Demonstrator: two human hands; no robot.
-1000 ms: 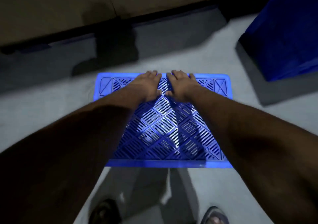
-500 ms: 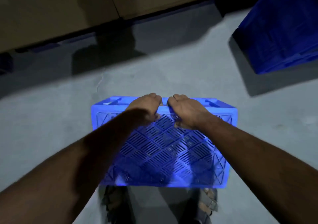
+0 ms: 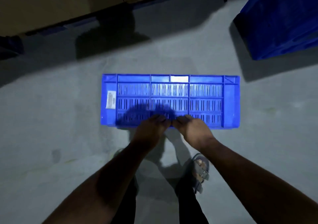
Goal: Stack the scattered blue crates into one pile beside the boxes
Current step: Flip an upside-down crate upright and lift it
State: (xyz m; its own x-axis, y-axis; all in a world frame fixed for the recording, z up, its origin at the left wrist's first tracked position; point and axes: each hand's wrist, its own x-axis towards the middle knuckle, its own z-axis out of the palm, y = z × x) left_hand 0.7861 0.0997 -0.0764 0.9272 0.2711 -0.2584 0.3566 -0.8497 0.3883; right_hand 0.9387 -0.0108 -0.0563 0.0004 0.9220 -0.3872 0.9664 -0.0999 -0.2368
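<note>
Head view: crate (image 3: 170, 101), flat a second ago, now tipped on edge; left hand (image 3: 151, 130) and right hand (image 3: 193, 129) clasp its near rim, ready for carrying.

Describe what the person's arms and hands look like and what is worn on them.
Both forearms are bare as far as the view shows, with no sleeve. The left hand and right hand wear no gloves, and no ring, watch or bracelet shows, though dim light hides fine detail.
</note>
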